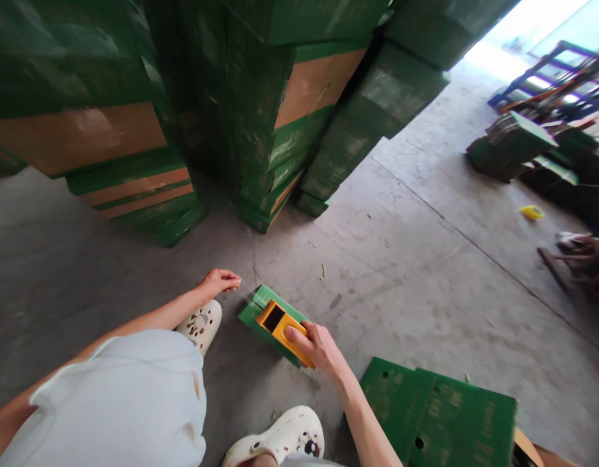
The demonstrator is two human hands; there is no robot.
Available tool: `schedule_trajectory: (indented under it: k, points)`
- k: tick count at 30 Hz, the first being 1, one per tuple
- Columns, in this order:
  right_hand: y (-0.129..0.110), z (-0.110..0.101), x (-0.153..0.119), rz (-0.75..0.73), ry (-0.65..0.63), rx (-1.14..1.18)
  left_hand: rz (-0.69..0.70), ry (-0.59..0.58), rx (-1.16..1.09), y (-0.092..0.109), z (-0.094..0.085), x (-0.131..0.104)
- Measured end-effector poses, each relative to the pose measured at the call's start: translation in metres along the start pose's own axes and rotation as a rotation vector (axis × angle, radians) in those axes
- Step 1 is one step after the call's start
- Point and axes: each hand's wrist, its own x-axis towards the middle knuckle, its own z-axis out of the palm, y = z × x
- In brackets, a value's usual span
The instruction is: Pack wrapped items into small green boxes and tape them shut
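My right hand is closed around a yellow hand tool with a dark rectangular opening near its far end. The tool lies over the top of a small green cardboard box on the floor and covers part of it. Left of the box, a short gap away, my left hand hovers with thumb and fingertips pinched together. Whether anything thin is between those fingertips I cannot make out.
Tall stacks of green cartons stand ahead and to the left. Flat green cardboard lies at lower right. A yellow object, dark boxes and a blue rack are on the right. My white clogs flank the small box.
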Motion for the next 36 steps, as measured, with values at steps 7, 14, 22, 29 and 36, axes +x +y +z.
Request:
schedule_trajectory:
  k: [7, 14, 22, 29, 36]
  points:
    - [-0.005, 0.004, 0.009, 0.054, -0.029, -0.126, -0.021, 0.020, 0.005, -0.018, -0.005, 0.008]
    - [-0.005, 0.005, 0.006, 0.022, -0.013, -0.134, -0.064, 0.044, 0.024, -0.034, 0.007, 0.013]
    - [0.001, 0.009, 0.007, -0.018, 0.037, -0.141, -0.037, 0.050, 0.155, -0.061, 0.042, 0.014]
    - [-0.001, 0.007, 0.006, 0.006, 0.024, -0.093, -0.021, 0.079, 0.295, -0.072, 0.060, 0.008]
    - [-0.001, 0.006, 0.004, -0.020, 0.018, -0.098, 0.100, -0.199, 0.344, -0.050, 0.040, -0.002]
